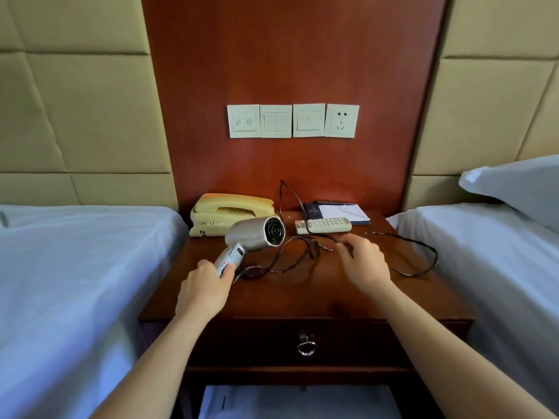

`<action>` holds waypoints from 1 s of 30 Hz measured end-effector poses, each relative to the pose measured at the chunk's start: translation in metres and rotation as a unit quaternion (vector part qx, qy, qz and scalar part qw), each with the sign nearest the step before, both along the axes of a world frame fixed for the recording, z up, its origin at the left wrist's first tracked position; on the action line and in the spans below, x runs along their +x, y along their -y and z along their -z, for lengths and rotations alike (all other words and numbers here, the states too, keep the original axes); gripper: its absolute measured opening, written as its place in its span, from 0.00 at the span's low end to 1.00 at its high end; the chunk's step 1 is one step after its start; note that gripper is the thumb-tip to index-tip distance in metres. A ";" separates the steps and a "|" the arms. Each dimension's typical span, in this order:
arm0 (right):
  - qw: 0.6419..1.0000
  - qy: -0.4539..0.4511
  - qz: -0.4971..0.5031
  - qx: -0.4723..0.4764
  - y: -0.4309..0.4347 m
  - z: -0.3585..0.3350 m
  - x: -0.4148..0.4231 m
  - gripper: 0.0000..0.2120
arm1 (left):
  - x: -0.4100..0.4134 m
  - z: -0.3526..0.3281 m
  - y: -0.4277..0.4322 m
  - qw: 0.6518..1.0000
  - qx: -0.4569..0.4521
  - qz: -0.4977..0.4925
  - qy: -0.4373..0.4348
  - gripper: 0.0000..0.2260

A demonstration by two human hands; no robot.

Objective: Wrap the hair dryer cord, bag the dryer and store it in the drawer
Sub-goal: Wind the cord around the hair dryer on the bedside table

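My left hand [205, 287] is clenched around the lower end of the handle of the silver-grey plastic hair dryer [255, 237], holding it above the left part of the dark reddish wooden nightstand top [302, 294]. The handle runs up and away from my palm toward the right; the short barrel lies across the top of it, and its round black grilled end faces right and slightly toward me.

The thin black cord [290, 255] leaves the base of the handle beside my left fingers, trails loose across the wood in uneven loops, and swings out in a wide curve near the right edge. One stretch rises against the red wood wall panel [272, 71].

My right hand [364, 261] is over the middle of the cord, fingers curled down at it; whether they have closed on it I cannot tell.

Behind the dryer sits a cream corded telephone [223, 214]. To its right lie a white remote control [325, 225] and a notepad in a dark folder [341, 211]. The closed drawer front with its metal ring pull [306, 346] is below my wrists.
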State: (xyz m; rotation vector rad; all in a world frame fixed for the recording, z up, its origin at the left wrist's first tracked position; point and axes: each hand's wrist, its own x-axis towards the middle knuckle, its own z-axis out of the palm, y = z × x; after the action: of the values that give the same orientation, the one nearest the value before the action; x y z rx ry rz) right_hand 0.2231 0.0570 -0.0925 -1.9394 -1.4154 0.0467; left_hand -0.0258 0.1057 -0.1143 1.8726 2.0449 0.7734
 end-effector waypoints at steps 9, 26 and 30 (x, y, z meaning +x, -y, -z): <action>0.978 0.162 0.035 -0.124 -0.003 0.012 0.002 0.19 | -0.007 -0.017 -0.005 0.954 0.020 0.041 0.297 0.20; 0.956 0.105 -0.271 0.031 -0.005 -0.001 -0.069 0.10 | 0.021 -0.037 0.013 0.888 -0.036 0.126 0.442 0.19; 0.965 0.164 -0.200 -0.036 -0.003 -0.010 -0.053 0.12 | 0.011 -0.038 0.008 0.887 -0.012 0.099 0.451 0.19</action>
State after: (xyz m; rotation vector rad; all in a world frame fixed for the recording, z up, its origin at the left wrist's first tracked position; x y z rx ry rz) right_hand 0.1698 0.0596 -0.0827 -1.7410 -2.0366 -0.0376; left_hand -0.0146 0.0979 -0.0765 1.2766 1.2379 1.2398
